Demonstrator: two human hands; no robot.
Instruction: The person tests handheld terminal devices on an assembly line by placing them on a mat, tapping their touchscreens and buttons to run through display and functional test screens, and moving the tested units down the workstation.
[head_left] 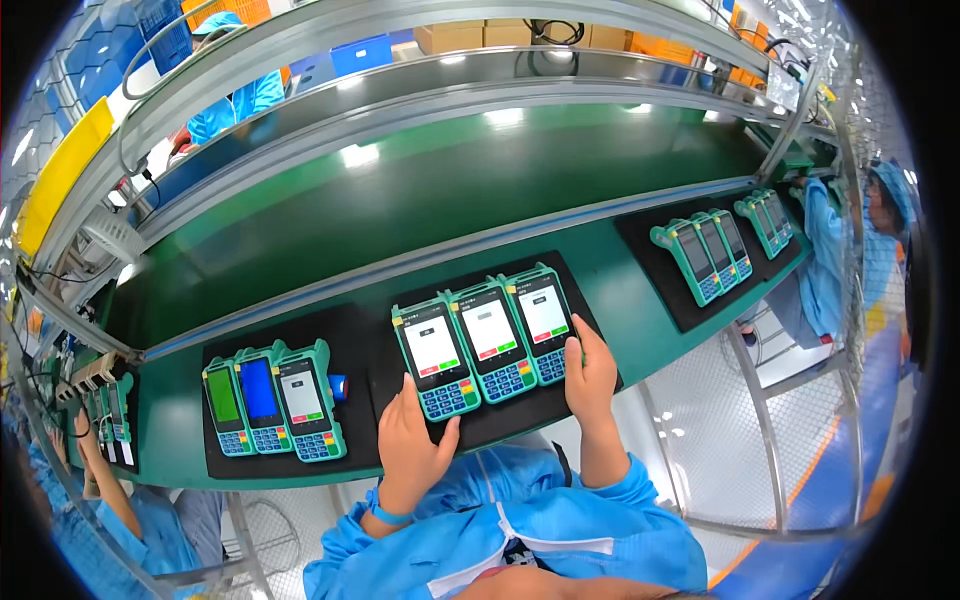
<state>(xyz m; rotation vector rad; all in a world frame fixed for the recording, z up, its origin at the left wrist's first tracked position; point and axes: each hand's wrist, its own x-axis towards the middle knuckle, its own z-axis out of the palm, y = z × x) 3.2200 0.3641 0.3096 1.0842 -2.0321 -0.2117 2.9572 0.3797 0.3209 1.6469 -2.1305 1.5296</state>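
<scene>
Three green-cased handheld payment terminals stand side by side on a black mat before me: a left one point(436, 355), a middle one point(492, 343) and a right one point(543, 322). Their lit screens are white with a red and a green button at the bottom. My left hand point(415, 440) grips the lower end of the left terminal, fingers along its outer side and thumb by its bottom corner. My right hand point(590, 372) grips the outer side of the right terminal, thumb at its front edge. The fingertips behind the cases are partly hidden.
On a mat to the left stand more terminals point(268, 400), with green, blue and white screens. Dark-screened terminals point(708, 255) stand on the right mat. Beyond a metal rail lies a green conveyor belt point(420, 170). Co-workers sit at both ends; another person point(235, 105) is across the line.
</scene>
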